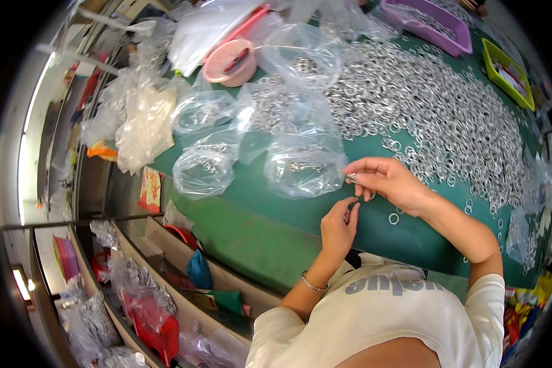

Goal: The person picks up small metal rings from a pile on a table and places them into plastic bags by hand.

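Observation:
My right hand (389,183) pinches a small silver metal ring (352,178) between thumb and fingers, beside an open clear plastic bag (306,184) with rings in it. Just below, my left hand (338,228) is curled with its fingertips together; whatever lies between them is too small to make out. A single loose ring (394,219) rests on the green table right of my left hand. Beyond my right hand spreads a large heap of silver rings (423,104). Another clear bag holding rings (203,175) stands further left.
More clear bags (276,107) stand behind. A pink basket (230,63), a purple tray (432,27) of rings and a lime-green tray (508,73) sit along the far side. Crumpled plastic bags (144,122) lie at left, above open wooden compartments (227,285) below the table edge.

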### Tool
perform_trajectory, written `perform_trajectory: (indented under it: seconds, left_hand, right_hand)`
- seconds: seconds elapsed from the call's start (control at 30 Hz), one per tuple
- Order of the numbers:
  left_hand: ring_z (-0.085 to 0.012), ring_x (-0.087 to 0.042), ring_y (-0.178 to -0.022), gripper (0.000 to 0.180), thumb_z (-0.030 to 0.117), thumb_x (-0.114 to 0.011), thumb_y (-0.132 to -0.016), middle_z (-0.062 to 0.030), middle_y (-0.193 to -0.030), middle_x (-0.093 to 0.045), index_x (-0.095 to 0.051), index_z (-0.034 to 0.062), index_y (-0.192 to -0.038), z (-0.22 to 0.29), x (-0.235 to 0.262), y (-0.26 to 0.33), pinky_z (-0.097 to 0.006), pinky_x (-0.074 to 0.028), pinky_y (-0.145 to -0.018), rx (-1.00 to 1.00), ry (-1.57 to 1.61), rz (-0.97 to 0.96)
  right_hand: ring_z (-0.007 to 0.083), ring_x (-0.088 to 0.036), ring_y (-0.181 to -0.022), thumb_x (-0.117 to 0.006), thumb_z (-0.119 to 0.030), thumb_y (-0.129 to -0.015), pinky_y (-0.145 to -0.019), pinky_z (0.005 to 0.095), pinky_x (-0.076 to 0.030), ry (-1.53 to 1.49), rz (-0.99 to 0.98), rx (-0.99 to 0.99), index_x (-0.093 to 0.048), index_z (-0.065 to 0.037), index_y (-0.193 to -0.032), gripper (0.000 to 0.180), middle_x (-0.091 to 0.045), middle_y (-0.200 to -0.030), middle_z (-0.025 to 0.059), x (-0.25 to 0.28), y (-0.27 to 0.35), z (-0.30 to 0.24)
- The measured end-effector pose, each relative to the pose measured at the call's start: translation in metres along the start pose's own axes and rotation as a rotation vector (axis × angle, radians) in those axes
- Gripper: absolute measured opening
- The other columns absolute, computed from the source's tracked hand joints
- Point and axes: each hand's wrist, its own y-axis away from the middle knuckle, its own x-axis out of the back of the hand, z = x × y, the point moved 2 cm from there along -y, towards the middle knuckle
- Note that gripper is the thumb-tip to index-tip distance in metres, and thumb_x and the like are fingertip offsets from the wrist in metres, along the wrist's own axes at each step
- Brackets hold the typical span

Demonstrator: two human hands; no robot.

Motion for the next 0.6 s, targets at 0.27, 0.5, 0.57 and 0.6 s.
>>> perform_trajectory:
  seconds: [0.27,0.5,0.57,0.6]
  left_hand:
    - [-0.0117,-0.038,-0.046,0.013,-0.004,-0.063,-0.075,-0.0064,-0.058,-0.045,-0.062,0.0008,-0.087,-0.027,0.012,0.002,-0.025,-0.034,-0.044,-0.129,0.099,0.312]
    - [-0.009,-0.04,-0.044,0.013,-0.005,-0.062,-0.074,-0.005,-0.059,-0.048,-0.062,0.0,-0.086,-0.034,0.01,0.005,-0.023,-0.034,-0.042,-0.16,0.183,0.434]
    - [-0.008,-0.039,-0.044,0.013,-0.006,-0.063,-0.074,-0.0047,-0.059,-0.048,-0.062,-0.0004,-0.086,-0.032,0.008,0.002,-0.023,-0.034,-0.042,-0.172,0.232,0.442]
    - [-0.0059,-0.039,-0.046,0.008,-0.002,-0.061,-0.078,-0.0025,-0.06,-0.05,-0.062,-0.0014,-0.086,-0.034,0.012,0.006,-0.021,-0.032,-0.042,-0.192,0.256,0.521]
  right_hand:
    - [0.0214,-0.056,-0.075,-0.057,-0.007,-0.081,-0.068,0.0302,-0.046,0.605,0.049,0.958,-0.058,0.0,-0.1,0.021,-0.058,-0.091,0.012,-0.095,-0.107,-0.083]
    - [0.0273,-0.056,-0.084,-0.055,-0.01,-0.082,-0.075,0.0346,-0.046,1.061,0.046,0.95,-0.057,0.002,-0.102,0.024,-0.057,-0.096,0.0158,-0.124,-0.229,-0.077]
    - [0.0333,-0.055,-0.086,-0.053,-0.014,-0.083,-0.079,0.0395,-0.045,1.287,-0.105,0.688,-0.058,0.003,-0.099,0.023,-0.057,-0.094,0.02,-0.109,-0.276,-0.07]
    - [0.0355,-0.054,-0.089,-0.051,-0.015,-0.083,-0.081,0.0411,-0.043,1.331,-0.041,0.662,-0.059,0.002,-0.098,0.024,-0.057,-0.094,0.0218,-0.11,-0.289,-0.059]
